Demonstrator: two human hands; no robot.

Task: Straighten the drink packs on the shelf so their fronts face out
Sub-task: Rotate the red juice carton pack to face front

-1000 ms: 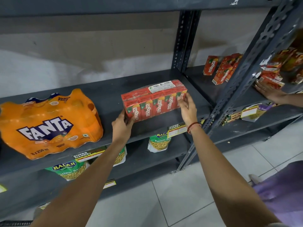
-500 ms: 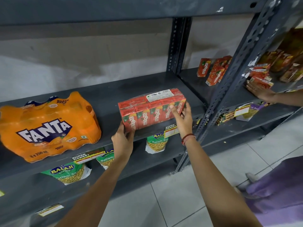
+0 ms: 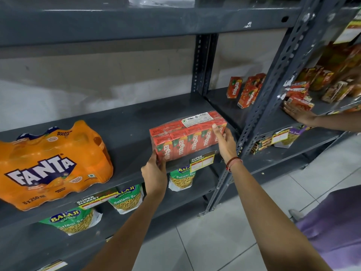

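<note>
A shrink-wrapped red Maaza pack point(image 3: 185, 137) of juice cartons stands at the front edge of the grey shelf point(image 3: 127, 122), its printed fronts facing out. My left hand point(image 3: 154, 171) grips its lower left corner. My right hand point(image 3: 224, 142) holds its right end, fingers on the front face. To the left, an orange Fanta bottle pack point(image 3: 50, 165) lies on the same shelf with its logo facing me.
Loose Maaza cartons point(image 3: 246, 90) stand on the neighbouring shelf to the right, past a perforated upright point(image 3: 263, 106). Another person's hand point(image 3: 298, 114) rests there by more cartons. Green Balaji snack bags point(image 3: 125, 198) hang below. Price tags point(image 3: 202, 160) sit on the shelf lip.
The Maaza pack has come forward to the shelf's front edge with both hands on it. My left hand has slid lower on its left corner.
</note>
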